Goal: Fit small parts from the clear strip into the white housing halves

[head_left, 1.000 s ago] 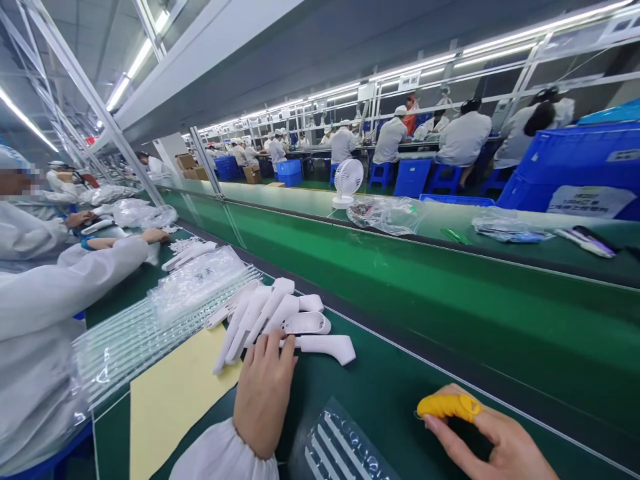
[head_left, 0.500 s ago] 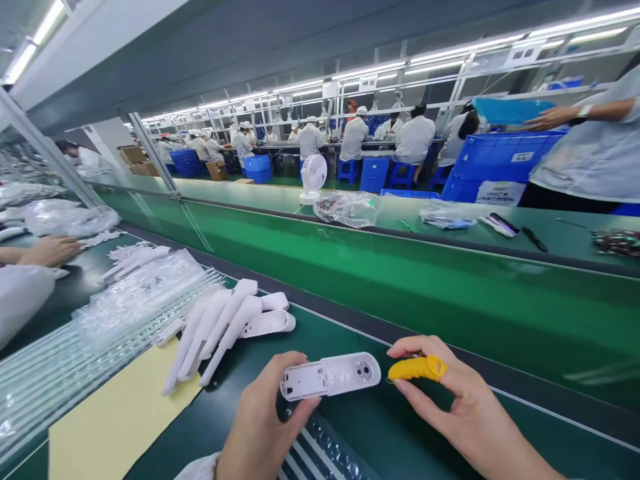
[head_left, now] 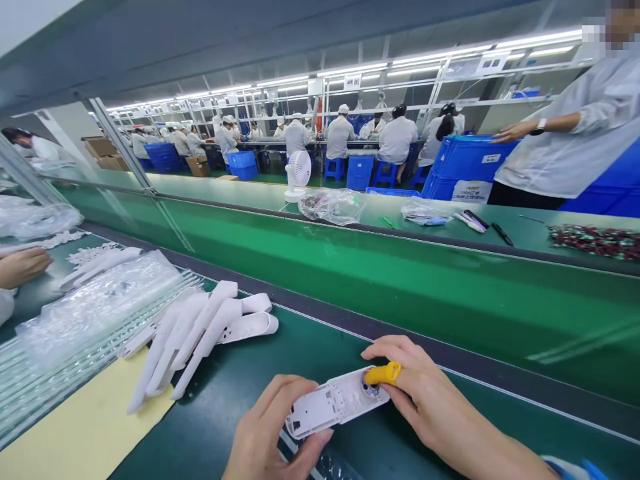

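Observation:
A long white plastic housing half (head_left: 316, 411) lies tilted between my two hands, its hollow side facing me. My left hand (head_left: 270, 427) pinches its near left end between thumb and fingers. At the far rounded end sits a dark round insert (head_left: 370, 388). My right hand (head_left: 417, 380) closes around that end, its index finger in a yellow finger cot (head_left: 383, 373) pressing on the insert. The insert's details are partly covered by the finger. Several similar white housing parts (head_left: 207, 327) lie heaped to the left.
A yellow sheet (head_left: 95, 423) and a clear plastic bag (head_left: 105, 307) over clear strips lie at left. Another person's hand (head_left: 23, 268) is at the far left edge. A green barrier (head_left: 300, 267) runs behind the bench. Beyond it stand a small white fan (head_left: 299, 170) and blue crates (head_left: 455, 160).
My right hand has moved left and onto the housing, its yellow-covered finger now on the round insert. The housing has tilted slightly in my left hand. The camera view has shifted right.

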`<state>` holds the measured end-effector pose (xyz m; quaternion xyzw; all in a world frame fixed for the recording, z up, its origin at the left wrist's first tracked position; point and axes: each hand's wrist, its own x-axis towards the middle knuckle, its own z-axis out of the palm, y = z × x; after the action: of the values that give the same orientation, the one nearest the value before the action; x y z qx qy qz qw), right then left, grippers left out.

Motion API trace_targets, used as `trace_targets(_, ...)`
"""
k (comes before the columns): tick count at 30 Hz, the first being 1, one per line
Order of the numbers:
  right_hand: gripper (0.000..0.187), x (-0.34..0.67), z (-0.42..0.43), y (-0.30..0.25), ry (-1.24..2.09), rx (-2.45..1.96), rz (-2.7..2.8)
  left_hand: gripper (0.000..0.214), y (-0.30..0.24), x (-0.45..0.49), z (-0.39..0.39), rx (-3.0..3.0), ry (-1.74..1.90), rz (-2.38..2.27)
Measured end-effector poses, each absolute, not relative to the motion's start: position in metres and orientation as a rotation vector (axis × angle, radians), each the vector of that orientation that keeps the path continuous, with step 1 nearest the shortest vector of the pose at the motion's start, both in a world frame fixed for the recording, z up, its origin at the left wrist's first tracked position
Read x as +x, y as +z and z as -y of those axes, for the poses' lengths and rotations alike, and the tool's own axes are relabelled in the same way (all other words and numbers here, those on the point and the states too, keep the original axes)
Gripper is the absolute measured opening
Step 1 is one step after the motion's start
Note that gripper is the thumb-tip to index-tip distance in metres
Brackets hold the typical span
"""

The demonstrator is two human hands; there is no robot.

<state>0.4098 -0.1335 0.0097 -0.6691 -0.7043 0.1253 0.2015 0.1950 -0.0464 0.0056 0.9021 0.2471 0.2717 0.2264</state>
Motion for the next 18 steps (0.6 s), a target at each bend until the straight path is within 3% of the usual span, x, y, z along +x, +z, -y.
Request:
trace_targets(7,0.046,0.412,0.134,0.007,0.149,-1.877,2.161,0.029,0.006,0.193,0.047,2.502,0.768,-0.727)
trace_targets(18,0.048,0.425,0.136,0.008,-0.061,-1.742,2.179,0.03,0.006,0.192,0.048,2.52,0.746,-0.722)
